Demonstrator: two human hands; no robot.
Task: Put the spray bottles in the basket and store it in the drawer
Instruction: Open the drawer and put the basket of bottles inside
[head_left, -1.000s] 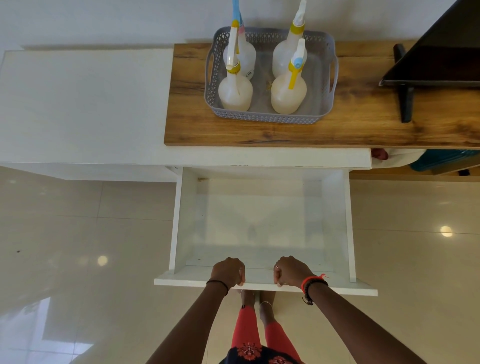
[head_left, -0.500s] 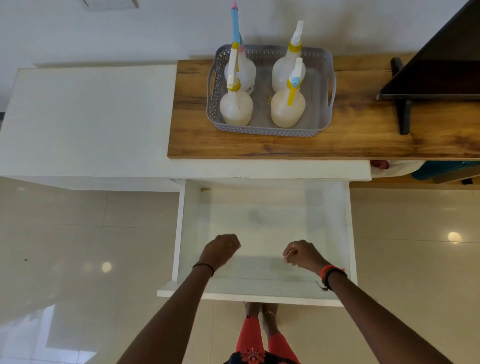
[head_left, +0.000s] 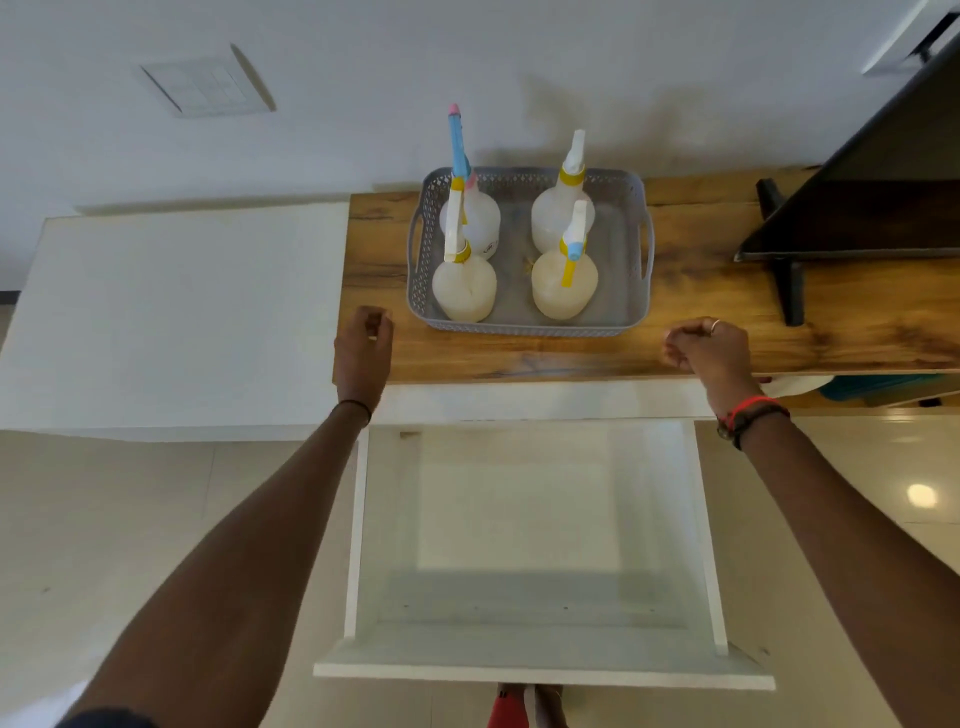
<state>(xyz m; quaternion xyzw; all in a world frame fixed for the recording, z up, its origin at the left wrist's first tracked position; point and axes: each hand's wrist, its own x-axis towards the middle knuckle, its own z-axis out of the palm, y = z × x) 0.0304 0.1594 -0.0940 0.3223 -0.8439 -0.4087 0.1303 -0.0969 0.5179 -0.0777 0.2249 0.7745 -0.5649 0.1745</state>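
A grey perforated basket (head_left: 524, 328) stands on the wooden counter (head_left: 753, 332) and holds several translucent spray bottles upright, among them a front left one (head_left: 464, 291) and a front right one (head_left: 563, 288). Below the counter, the white drawer (head_left: 524, 670) is pulled fully out with nothing in it. My left hand (head_left: 362, 345) hovers just left of the basket's front corner, fingers curled, holding nothing. To the right of the basket's front edge hovers my right hand (head_left: 709, 348), also curled and holding nothing. Neither hand touches the basket.
A dark flat screen on a black stand (head_left: 878, 208) occupies the counter's right end. A white cabinet top (head_left: 182, 312) extends to the left. A switch plate (head_left: 202, 85) is on the wall behind. Glossy floor tiles surround the drawer.
Both hands let go of the drawer front and rose over the open drawer to either side of the basket. The view tilted upward, and the drawer stayed open.
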